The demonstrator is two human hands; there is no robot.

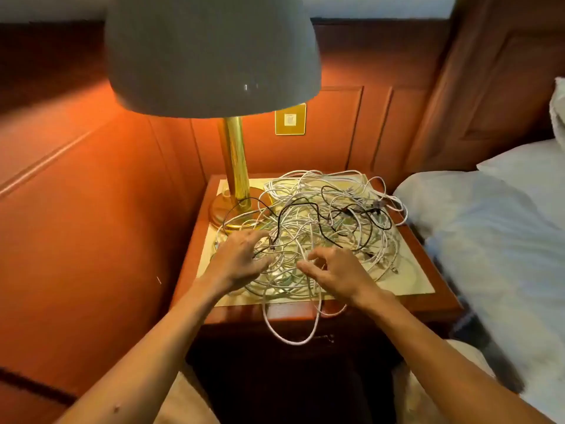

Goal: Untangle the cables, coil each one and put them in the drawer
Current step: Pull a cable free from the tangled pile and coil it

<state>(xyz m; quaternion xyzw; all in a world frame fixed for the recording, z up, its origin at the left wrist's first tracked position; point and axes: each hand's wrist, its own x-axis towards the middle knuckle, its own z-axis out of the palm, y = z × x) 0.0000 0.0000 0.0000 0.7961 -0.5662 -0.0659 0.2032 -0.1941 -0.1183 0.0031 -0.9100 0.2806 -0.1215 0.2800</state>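
Cables (pixel 318 221) lay tangled across the worktop (pixel 409 280), one loop over its front edge; left hand (pixel 241 258) and right hand (pixel 333 270) fingers curled, pinching strands; untangling barely begun, next free one end.

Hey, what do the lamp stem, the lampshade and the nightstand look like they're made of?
Lamp stem: polished brass-coloured metal, judging by its bright streaked reflections. Lampshade: smooth, opaque grey, probably painted metal or plastic; small glints show a slight sheen. Nightstand: reddish varnished wood frame, with a pale glossy inset top, possibly glass or laminate.
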